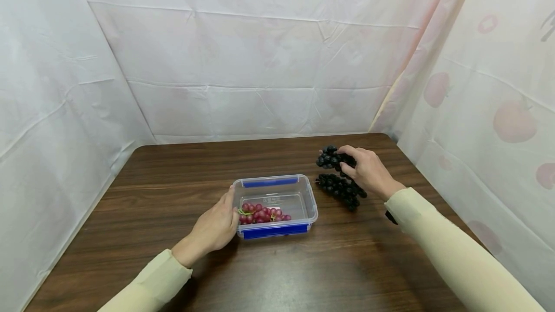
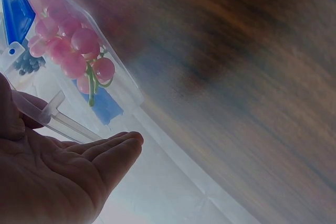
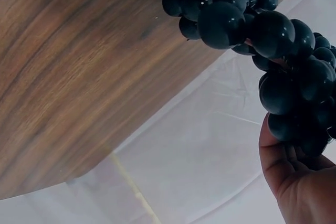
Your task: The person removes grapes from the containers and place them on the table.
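Observation:
My left hand (image 1: 218, 223) rests against the left side of a clear plastic container (image 1: 313, 206) with blue clips, its fingers fairly straight in the left wrist view. Inside the container, toward the front left, lies a bunch of red grapes (image 1: 260, 214) with green stems. On the right, my right hand (image 1: 366, 170) pinches a bunch of black grapes (image 1: 328, 159), which also shows large in the right wrist view (image 3: 278, 90). A second black bunch (image 1: 340, 189) lies on the table just in front of it. Some fingers of the right hand are hidden behind the grapes.
The dark wooden table (image 1: 182, 167) carries the container near its middle. White cloth (image 1: 256, 61) hangs behind the table and along both sides, and the right one has faded fruit prints.

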Motion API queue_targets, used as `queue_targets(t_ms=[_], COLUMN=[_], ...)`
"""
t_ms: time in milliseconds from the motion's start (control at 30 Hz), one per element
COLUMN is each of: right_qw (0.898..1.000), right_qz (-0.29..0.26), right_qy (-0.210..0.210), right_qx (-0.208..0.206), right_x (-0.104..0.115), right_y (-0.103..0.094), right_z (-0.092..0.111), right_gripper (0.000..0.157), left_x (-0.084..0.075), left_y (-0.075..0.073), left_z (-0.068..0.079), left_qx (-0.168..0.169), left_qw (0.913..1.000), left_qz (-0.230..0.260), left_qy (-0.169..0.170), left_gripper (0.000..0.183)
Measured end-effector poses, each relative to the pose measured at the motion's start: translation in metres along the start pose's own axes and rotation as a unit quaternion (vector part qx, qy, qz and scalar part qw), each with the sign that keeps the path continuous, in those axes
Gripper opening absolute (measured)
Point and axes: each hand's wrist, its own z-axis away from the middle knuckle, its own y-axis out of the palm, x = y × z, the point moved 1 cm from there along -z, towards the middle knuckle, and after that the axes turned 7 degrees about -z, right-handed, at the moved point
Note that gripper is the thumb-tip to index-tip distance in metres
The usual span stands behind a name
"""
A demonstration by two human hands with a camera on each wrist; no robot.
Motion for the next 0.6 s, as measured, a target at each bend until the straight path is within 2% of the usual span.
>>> queue_targets(t_ms=[600], right_qw=[1.0], right_qz=[0.004], right_qy=[0.023], right_qx=[0.006], right_x=[-0.017], right_y=[-0.003], right_z=[0.005], right_gripper=[0.038], left_x=[0.0], left_y=[-0.001], left_z=[0.001], left_qx=[-0.007], left_qw=[1.0], left_qz=[0.0], left_qy=[0.0], left_gripper=[0.065])
